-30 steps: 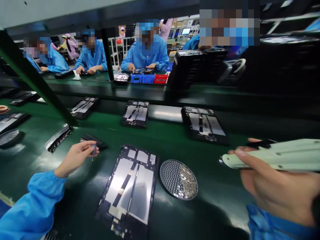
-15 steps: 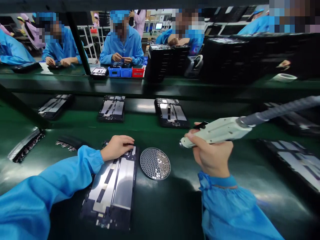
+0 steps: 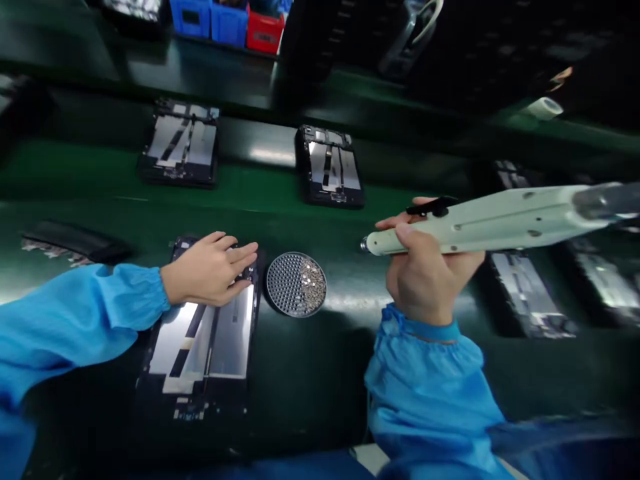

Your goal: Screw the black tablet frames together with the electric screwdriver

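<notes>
Sleeve of puffy, bright blue cloth [image 3: 95, 310] comes in from the left side. Just past it on the dark green table [image 3: 305, 387] lies a bent black strip with small pale bits along one edge [image 3: 75, 239]. Further back sits a black open tablet with silver plates [image 3: 193, 143].

Next is the left hand [image 3: 207, 270]. It lies palm down with its fingers a little wide, and what is under the palm is hidden. It rests on the top part of a big flat black tablet with shiny silver plates and a dark band [image 3: 230, 343]. This tablet lies on the table in front of the person. At the far back are two blue plastic boxes [image 3: 229, 25] and one red plastic box [image 3: 265, 30].

Just right of the big tablet is a round dark dish full of little dents [image 3: 284, 288]. Tiny shiny metal bits [image 3: 313, 283] fill its right side.

The right hand [image 3: 425, 273] is wrapped around a pale green power tool with a black lever [image 3: 500, 217]. Its silver tip [image 3: 365, 245] points left, apart from the dish. Another silver and black tablet [image 3: 525, 287] lies to the right, below the tool.
</notes>
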`<state>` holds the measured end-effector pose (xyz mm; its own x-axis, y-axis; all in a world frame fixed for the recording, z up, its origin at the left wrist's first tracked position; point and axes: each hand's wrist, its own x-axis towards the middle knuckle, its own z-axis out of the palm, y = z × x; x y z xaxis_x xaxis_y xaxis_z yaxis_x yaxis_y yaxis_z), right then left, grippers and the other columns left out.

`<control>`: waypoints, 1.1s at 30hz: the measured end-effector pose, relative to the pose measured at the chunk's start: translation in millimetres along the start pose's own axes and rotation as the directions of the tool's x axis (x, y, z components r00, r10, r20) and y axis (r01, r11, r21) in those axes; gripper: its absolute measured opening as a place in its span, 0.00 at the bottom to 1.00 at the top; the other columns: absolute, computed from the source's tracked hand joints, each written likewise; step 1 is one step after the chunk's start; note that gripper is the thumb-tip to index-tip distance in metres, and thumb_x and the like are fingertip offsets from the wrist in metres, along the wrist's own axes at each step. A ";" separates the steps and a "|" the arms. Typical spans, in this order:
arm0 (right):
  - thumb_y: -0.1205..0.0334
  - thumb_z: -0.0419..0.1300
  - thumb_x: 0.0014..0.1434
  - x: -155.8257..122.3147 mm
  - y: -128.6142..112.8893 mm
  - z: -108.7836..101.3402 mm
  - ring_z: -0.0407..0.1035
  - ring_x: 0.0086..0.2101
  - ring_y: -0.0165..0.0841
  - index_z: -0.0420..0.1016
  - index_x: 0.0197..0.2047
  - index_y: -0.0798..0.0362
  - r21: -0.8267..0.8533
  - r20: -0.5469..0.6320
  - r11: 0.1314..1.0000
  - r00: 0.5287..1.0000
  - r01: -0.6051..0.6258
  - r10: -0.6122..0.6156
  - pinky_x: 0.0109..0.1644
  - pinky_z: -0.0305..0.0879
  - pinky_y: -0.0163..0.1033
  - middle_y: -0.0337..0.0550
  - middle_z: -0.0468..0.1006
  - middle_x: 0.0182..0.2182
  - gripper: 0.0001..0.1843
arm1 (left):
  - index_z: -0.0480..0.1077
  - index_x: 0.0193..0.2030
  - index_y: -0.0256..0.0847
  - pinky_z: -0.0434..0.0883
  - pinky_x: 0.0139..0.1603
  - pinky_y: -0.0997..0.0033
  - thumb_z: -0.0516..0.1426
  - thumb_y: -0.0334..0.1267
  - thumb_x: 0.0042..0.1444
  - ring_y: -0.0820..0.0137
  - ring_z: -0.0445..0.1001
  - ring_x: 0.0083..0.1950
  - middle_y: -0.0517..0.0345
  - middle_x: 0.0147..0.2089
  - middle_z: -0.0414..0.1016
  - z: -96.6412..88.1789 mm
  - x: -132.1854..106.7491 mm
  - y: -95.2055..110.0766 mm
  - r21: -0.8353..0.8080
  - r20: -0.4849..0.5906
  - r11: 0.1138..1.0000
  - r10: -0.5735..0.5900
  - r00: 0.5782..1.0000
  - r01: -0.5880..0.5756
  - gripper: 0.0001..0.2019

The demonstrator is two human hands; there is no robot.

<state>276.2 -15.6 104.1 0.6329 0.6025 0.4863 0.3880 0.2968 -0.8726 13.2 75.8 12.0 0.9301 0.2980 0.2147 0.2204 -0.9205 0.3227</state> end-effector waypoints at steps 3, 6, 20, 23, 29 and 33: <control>0.65 0.67 0.43 -14.2 -17.3 -2.0 0.70 0.25 0.32 0.77 0.36 0.50 0.055 0.094 0.994 0.992 -0.093 0.087 0.36 0.69 0.44 0.34 0.74 0.22 0.13 | 0.68 0.65 0.28 0.72 0.55 0.40 0.51 0.45 0.66 0.43 0.72 0.58 0.39 0.69 0.66 -1.8 -8.0 7.5 0.083 0.079 0.996 0.008 0.997 -0.014 0.27; 0.61 0.69 0.46 -40.4 -28.5 -8.4 0.68 0.25 0.31 0.77 0.39 0.49 0.072 0.180 0.985 0.974 -0.155 0.140 0.35 0.70 0.43 0.33 0.73 0.23 0.15 | 0.68 0.65 0.29 0.73 0.55 0.42 0.50 0.46 0.67 0.44 0.72 0.58 0.38 0.70 0.64 3.7 -23.0 27.6 0.154 0.043 0.988 -0.001 0.999 -0.006 0.27; 0.65 0.66 0.54 -83.8 -6.8 3.4 0.68 0.25 0.30 0.81 0.43 0.47 0.065 0.307 0.982 0.940 -0.179 0.151 0.34 0.72 0.43 0.33 0.71 0.22 0.12 | 0.71 0.60 0.30 0.76 0.54 0.48 0.58 0.43 0.65 0.48 0.73 0.57 0.34 0.61 0.72 15.2 -32.4 40.6 0.132 -0.149 0.985 0.126 0.981 -0.107 0.22; 0.64 0.66 0.53 -84.2 -6.9 3.5 0.68 0.24 0.30 0.80 0.42 0.47 0.046 0.305 0.980 0.937 -0.191 0.169 0.33 0.72 0.43 0.33 0.71 0.22 0.11 | 0.71 0.60 0.30 0.77 0.53 0.48 0.58 0.43 0.65 0.48 0.73 0.56 0.33 0.61 0.72 15.9 -33.1 44.2 0.112 -0.154 0.989 0.109 0.982 -0.092 0.22; 0.65 0.66 0.52 -84.6 -5.9 2.9 0.67 0.24 0.30 0.79 0.39 0.47 0.025 0.306 0.978 0.933 -0.207 0.189 0.34 0.70 0.43 0.33 0.72 0.22 0.09 | 0.73 0.56 0.24 0.79 0.49 0.50 0.56 0.41 0.66 0.47 0.75 0.54 0.29 0.54 0.75 15.1 -31.9 47.6 0.139 -0.180 0.988 0.097 0.979 -0.073 0.20; 0.67 0.66 0.52 -85.3 -5.5 3.5 0.66 0.24 0.29 0.78 0.38 0.47 0.024 0.298 0.980 0.937 -0.199 0.183 0.34 0.69 0.43 0.32 0.72 0.22 0.09 | 0.73 0.57 0.22 0.78 0.50 0.46 0.55 0.39 0.66 0.43 0.75 0.55 0.25 0.56 0.74 16.8 -32.7 50.5 0.110 -0.174 0.992 0.084 0.981 -0.065 0.21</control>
<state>217.8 -66.0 67.3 0.4643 0.8396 0.2819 0.2378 0.1885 -0.9529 -1.2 15.3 5.8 0.8799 0.2593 0.3982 0.1902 -0.9601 0.2048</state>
